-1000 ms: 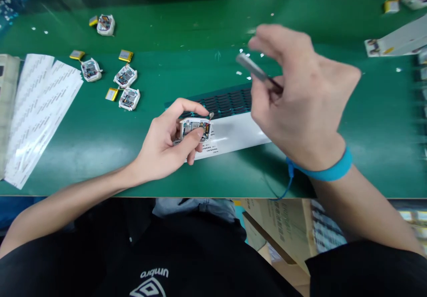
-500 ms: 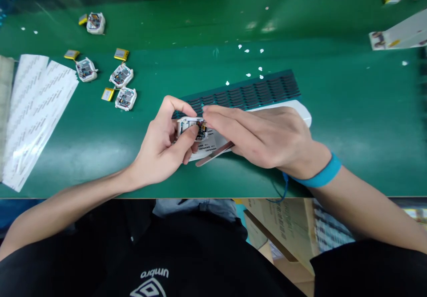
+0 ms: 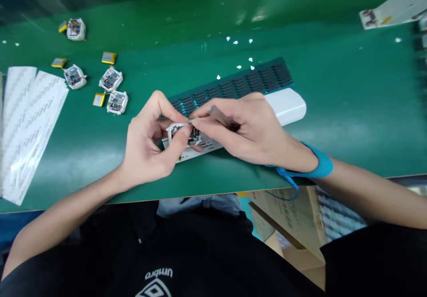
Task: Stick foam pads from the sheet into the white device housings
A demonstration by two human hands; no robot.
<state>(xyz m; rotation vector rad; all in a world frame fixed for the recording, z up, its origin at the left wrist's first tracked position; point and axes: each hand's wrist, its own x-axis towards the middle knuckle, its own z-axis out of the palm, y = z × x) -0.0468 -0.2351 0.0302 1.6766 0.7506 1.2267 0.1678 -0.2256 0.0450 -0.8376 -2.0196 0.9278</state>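
My left hand (image 3: 151,143) is closed around a small white device casing (image 3: 169,131), its open side up and a circuit board showing inside. The thumb lies across the board. At the casing's upper right edge, the thumb and forefinger of my right hand (image 3: 247,130) are pinched together; whatever is between the tips is too small to make out. A slim, flat metal tool (image 3: 217,113) is tucked in that same hand, mostly hidden by the fingers. Beneath both hands lies a printed white sheet (image 3: 210,148).
A dark slotted strip (image 3: 240,85) and a white rounded object (image 3: 287,105) lie behind my hands. Open casings (image 3: 111,79) with yellow batteries (image 3: 108,57) sit at the left, near long white printed sheets (image 3: 33,128). Small white stickers (image 3: 239,67) dot the green mat (image 3: 333,110).
My right hand has turned, and its fingers now pinch at the casing's edge. The metal tool, earlier pointing down-left below the hand, now stands up between the fingers. The view has shifted slightly.
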